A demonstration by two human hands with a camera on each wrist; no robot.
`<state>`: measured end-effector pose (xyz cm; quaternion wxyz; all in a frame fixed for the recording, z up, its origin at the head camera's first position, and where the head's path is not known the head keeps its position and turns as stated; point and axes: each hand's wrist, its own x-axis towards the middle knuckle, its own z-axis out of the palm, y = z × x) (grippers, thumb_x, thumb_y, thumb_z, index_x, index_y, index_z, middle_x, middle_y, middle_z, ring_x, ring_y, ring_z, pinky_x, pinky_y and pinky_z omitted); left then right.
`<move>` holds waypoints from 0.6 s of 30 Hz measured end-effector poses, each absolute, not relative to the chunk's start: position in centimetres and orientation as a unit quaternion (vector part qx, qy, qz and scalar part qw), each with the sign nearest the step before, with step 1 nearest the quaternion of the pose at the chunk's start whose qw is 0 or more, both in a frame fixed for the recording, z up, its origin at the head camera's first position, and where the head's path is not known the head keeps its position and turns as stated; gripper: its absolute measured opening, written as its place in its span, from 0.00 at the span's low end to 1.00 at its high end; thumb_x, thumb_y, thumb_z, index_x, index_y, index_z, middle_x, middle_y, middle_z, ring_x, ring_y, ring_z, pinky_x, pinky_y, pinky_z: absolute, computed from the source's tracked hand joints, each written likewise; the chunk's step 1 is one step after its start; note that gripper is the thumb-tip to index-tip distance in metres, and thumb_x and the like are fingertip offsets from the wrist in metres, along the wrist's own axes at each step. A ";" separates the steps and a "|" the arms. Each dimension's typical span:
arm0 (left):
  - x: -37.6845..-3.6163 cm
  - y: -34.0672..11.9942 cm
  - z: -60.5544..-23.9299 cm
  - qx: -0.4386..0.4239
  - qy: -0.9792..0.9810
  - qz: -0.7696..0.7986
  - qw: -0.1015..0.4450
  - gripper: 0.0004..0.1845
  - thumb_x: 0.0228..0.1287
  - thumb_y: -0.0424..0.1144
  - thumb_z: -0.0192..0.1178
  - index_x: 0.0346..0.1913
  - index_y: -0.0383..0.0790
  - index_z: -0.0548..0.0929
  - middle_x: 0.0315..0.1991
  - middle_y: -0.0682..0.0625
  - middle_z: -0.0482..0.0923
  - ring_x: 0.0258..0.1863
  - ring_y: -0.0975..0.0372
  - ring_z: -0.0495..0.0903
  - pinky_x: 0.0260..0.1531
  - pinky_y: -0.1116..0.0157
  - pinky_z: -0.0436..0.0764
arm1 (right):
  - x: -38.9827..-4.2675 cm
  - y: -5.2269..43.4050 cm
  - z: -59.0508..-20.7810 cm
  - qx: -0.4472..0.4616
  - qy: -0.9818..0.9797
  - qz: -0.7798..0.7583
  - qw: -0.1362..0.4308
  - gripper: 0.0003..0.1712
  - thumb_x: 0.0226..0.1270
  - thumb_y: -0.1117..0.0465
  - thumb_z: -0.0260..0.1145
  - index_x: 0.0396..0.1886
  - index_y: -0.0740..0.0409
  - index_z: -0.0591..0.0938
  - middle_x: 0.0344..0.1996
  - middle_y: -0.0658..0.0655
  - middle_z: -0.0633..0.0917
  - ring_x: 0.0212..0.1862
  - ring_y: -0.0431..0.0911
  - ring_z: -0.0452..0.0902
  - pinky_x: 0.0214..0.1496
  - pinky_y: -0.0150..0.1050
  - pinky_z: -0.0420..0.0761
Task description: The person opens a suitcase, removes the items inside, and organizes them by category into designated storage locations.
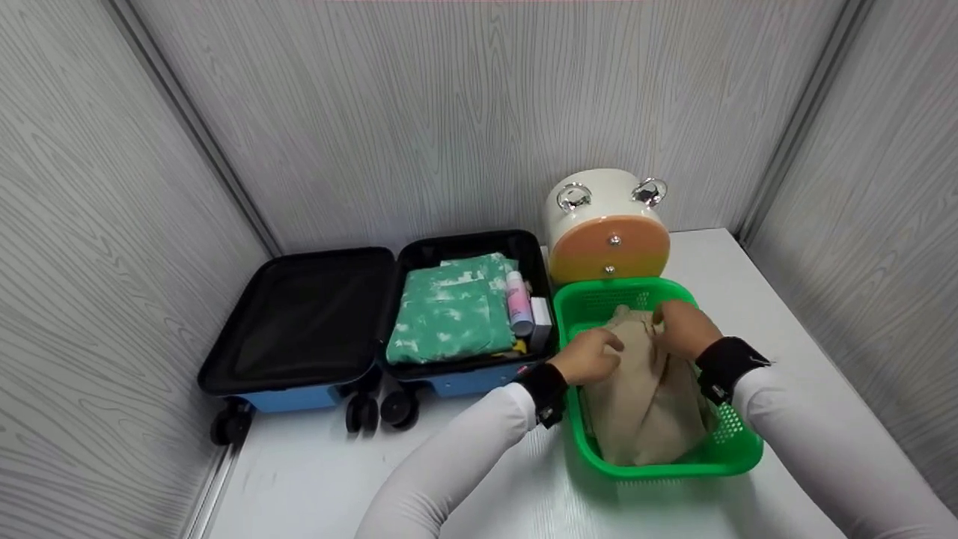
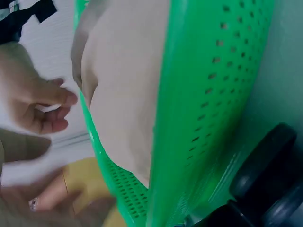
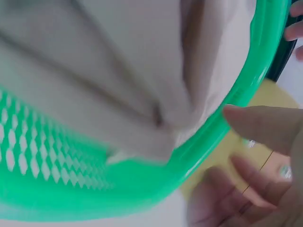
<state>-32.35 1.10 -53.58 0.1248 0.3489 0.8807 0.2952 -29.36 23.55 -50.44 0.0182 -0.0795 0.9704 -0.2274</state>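
A beige folded cloth [image 1: 645, 397] lies in the green plastic basket [image 1: 666, 471], creased down its middle. Over its upper left part is my left hand [image 1: 591, 356], fingers loosely bent. My right hand [image 1: 685, 329] hovers above the cloth's upper right end. The left wrist view has my left hand [image 2: 52, 203] blurred, with nothing between its fingers, and the cloth [image 2: 125, 85] beside it. In the right wrist view, thumb and fingers of my right hand [image 3: 265, 165] stand apart near the basket rim, with no cloth between them.
Left of the basket lies an open blue suitcase [image 1: 464, 383], holding a green and white patterned cloth [image 1: 449, 311], a pink and white can [image 1: 519, 303] and a white box [image 1: 540, 322]. Behind the basket stands a round cream container [image 1: 599, 183] with an orange-yellow front. Grey panels enclose the table.
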 end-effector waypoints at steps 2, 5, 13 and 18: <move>-31.0 1.4 -51.7 0.396 0.869 0.237 0.179 0.19 0.76 0.36 0.61 0.63 0.34 0.88 0.64 0.43 0.87 0.66 0.57 0.84 0.65 0.69 0.80 | -29.4 22.8 -51.3 -0.111 0.965 -0.234 0.029 0.15 0.68 0.67 0.69 0.47 0.76 0.86 0.43 0.73 0.89 0.43 0.63 0.86 0.50 0.62 0.87; -29.9 1.8 -50.9 0.438 0.857 0.141 0.230 0.18 0.79 0.40 0.62 0.63 0.37 0.89 0.62 0.46 0.89 0.62 0.60 0.87 0.59 0.75 0.80 | -29.2 22.2 -53.2 -0.136 0.963 -0.219 0.083 0.19 0.66 0.58 0.74 0.47 0.70 0.86 0.38 0.65 0.88 0.38 0.55 0.82 0.43 0.52 0.86; -29.8 1.1 -51.0 0.437 0.852 0.092 0.274 0.21 0.83 0.45 0.57 0.66 0.38 0.87 0.66 0.47 0.87 0.66 0.59 0.85 0.62 0.72 0.79 | -28.4 22.8 -56.9 -0.137 0.959 -0.187 0.161 0.44 0.61 0.41 0.81 0.63 0.70 0.77 0.50 0.69 0.87 0.50 0.61 0.85 0.51 0.56 0.84; -31.3 -0.9 -50.4 0.416 0.853 0.199 0.246 0.21 0.84 0.43 0.57 0.67 0.36 0.86 0.65 0.45 0.87 0.64 0.59 0.85 0.63 0.67 0.81 | -28.8 22.2 -55.1 -0.116 0.960 -0.193 0.166 0.23 0.68 0.47 0.77 0.46 0.62 0.82 0.39 0.59 0.86 0.39 0.53 0.81 0.41 0.49 0.81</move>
